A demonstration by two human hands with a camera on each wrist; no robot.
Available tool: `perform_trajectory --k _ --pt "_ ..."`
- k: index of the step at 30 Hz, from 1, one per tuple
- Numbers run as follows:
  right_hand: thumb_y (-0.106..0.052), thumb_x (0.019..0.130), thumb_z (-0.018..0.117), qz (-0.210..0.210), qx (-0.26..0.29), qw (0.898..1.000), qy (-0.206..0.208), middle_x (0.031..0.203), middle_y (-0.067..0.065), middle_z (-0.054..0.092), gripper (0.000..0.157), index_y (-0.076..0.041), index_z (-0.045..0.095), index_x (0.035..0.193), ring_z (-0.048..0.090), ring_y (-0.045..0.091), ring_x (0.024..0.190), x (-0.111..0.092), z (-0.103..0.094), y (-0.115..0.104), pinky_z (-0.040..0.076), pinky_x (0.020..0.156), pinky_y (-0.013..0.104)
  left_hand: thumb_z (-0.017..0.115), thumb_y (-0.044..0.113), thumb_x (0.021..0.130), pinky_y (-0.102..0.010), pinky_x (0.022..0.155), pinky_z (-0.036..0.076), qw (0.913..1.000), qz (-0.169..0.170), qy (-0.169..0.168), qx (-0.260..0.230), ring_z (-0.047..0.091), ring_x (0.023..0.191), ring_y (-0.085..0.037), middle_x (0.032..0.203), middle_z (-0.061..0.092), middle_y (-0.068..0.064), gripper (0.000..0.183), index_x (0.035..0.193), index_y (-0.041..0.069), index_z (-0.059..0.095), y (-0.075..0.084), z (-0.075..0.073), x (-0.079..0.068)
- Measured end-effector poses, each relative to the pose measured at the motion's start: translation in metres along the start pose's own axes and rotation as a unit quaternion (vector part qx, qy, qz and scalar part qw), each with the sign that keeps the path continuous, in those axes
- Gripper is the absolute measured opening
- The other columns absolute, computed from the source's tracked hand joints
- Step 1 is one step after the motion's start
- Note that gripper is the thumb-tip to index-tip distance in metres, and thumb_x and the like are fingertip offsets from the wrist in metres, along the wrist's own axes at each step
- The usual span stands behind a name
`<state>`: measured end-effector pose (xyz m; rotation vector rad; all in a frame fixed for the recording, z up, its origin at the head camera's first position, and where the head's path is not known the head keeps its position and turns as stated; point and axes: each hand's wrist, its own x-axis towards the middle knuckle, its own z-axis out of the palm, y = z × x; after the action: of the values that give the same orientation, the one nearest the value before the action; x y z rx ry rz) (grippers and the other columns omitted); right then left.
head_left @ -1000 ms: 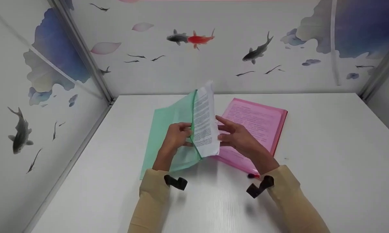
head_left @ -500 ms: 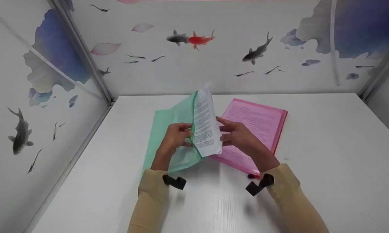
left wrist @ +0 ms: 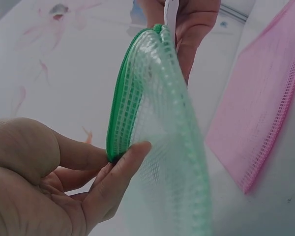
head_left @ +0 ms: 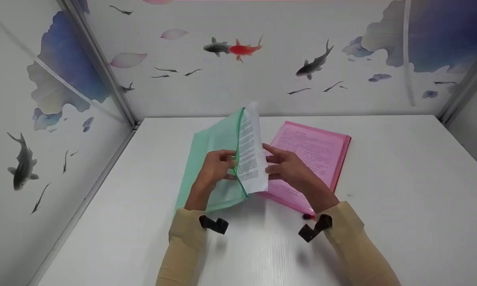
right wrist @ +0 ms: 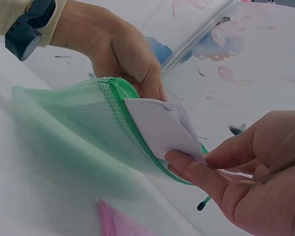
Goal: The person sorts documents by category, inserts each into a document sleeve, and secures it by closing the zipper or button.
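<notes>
A green mesh zipper pouch [head_left: 218, 133] is tilted up off the white table on its open side. My left hand [head_left: 215, 169] pinches its zipper edge; the left wrist view shows thumb and fingers at the green zipper [left wrist: 119, 113]. Printed white sheets [head_left: 251, 159] stick out of the mouth, their other part inside the pouch. Their outer edge is between the thumb and fingers of my right hand [head_left: 290, 169], which the right wrist view shows pinching the folded-looking stack [right wrist: 162, 125]. The green zipper pull [right wrist: 202, 203] dangles below the sheets.
A pink mesh zipper pouch [head_left: 315, 149] with a printed page in it lies flat to the right, partly under my right hand. Its black-tipped pull [head_left: 308, 217] is by my right wrist. A decorated back wall [head_left: 262, 87] and a left wall [head_left: 63, 167] border the table [head_left: 401, 190].
The sheets and my right hand shifted slightly right, then back left toward the pouch. The green pouch's upper corner has risen a little. My left hand has kept its pinch.
</notes>
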<state>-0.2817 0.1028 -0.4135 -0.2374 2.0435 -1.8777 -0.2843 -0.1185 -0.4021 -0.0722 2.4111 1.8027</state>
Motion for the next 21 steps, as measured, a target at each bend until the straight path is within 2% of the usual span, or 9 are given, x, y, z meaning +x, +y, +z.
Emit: perform_trajectory --k 10,21 --pt "-0.001 0.09 0.064 0.003 -0.005 1.0 -0.004 0.148 0.005 0.054 0.079 -0.038 0.036 0.154 0.067 0.032 0.119 0.005 0.011 0.003 0.056 0.098 0.048 0.06 0.001 0.095 -0.034 0.07 0.063 0.9999 -0.003 0.006 0.015 0.064 0.09 -0.021 0.114 0.065 -0.015 0.037 0.133 0.003 0.063 0.001 0.002 -0.002" --pt "0.002 0.087 0.067 0.029 -0.031 0.999 -0.002 0.142 0.01 0.059 0.081 -0.032 0.037 0.155 0.067 0.034 0.117 0.008 0.014 -0.002 0.059 0.094 0.045 0.061 0.002 0.095 -0.033 0.069 0.063 0.9995 0.013 0.005 0.027 0.064 0.091 -0.022 0.113 0.065 -0.016 0.037 0.132 0.002 0.064 0.001 0.004 -0.003"
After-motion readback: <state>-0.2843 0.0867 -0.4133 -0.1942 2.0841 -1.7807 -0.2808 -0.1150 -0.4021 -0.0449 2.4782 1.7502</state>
